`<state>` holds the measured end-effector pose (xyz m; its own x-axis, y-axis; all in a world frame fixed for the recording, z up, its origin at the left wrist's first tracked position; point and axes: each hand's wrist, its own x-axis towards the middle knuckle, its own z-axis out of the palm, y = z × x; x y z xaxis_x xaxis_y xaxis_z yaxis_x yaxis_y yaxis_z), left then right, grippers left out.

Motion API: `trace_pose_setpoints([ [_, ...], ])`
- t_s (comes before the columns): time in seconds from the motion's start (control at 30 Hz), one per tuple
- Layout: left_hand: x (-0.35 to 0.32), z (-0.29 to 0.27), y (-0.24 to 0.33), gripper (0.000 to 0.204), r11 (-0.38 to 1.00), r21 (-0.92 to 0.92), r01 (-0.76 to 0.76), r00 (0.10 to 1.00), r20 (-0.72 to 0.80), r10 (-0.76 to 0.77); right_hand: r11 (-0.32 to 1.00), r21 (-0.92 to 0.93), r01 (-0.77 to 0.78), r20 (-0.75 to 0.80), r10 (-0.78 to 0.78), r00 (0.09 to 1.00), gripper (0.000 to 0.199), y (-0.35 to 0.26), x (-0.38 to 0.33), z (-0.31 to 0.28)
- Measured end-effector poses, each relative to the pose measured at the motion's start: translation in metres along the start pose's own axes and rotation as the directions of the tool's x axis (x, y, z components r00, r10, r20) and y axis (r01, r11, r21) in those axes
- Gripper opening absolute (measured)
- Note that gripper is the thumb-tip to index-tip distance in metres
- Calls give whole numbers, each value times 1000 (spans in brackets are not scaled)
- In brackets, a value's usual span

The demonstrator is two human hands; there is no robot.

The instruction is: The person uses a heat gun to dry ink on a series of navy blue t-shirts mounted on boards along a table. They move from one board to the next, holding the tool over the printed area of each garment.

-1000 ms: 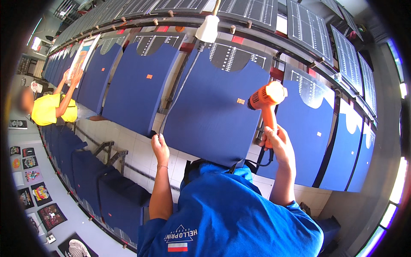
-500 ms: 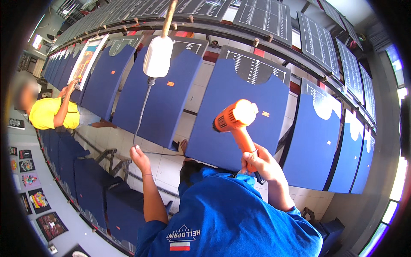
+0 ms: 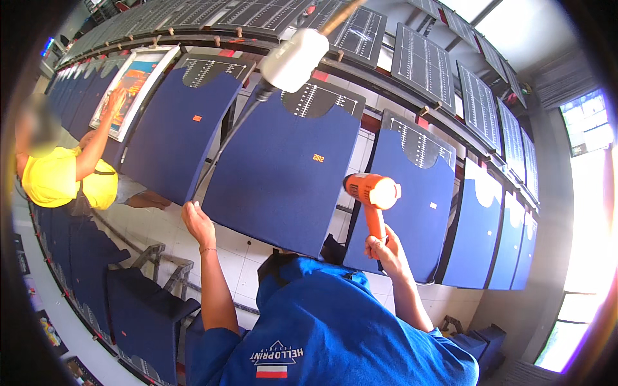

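My right hand [image 3: 387, 252] grips the handle of an orange heat gun [image 3: 372, 191], raised above the left side of a board covered in dark blue cloth [image 3: 405, 225]. My left hand [image 3: 199, 225] is closed round a thin dark cord [image 3: 219, 157] at the near edge of the boards. That cord runs up to a white power socket block [image 3: 296, 61], hanging from a wooden stick [image 3: 341, 16]. Between my hands lies another blue cloth panel [image 3: 277, 174] with a small orange print. Its neckline curve leaves part of the marked black board [image 3: 315, 100] bare.
At the left, a co-worker in a yellow shirt [image 3: 67, 177] reaches a hand onto a framed printing screen [image 3: 135, 90]. More blue-covered boards [image 3: 476, 219] continue to the right. Marked black boards [image 3: 421, 64] line the far side. Behind me on the left stand more dark blue cloths [image 3: 138, 321].
I have shifted left along the row, so the boards lie further right in view. The heat gun is now nearer its board's left edge. The co-worker's hand has moved up over the screen.
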<state>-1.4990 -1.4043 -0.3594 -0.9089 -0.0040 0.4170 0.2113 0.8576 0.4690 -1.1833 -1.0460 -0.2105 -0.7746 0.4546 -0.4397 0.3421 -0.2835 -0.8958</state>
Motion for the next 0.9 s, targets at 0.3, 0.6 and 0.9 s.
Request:
trace_pose_setpoints([
  [0.3,-8,50,4,19,997,32,76,997,-4,-76,951,-309,6,-382,-130,915,46,93,-27,-14],
  [0.6,-7,53,-1,22,996,0,91,995,35,-91,875,-469,-119,-727,-306,614,49,106,-53,-71],
  [0.9,-7,52,1,20,998,23,54,997,52,-56,968,184,169,-415,-79,906,28,3,-11,20],
])
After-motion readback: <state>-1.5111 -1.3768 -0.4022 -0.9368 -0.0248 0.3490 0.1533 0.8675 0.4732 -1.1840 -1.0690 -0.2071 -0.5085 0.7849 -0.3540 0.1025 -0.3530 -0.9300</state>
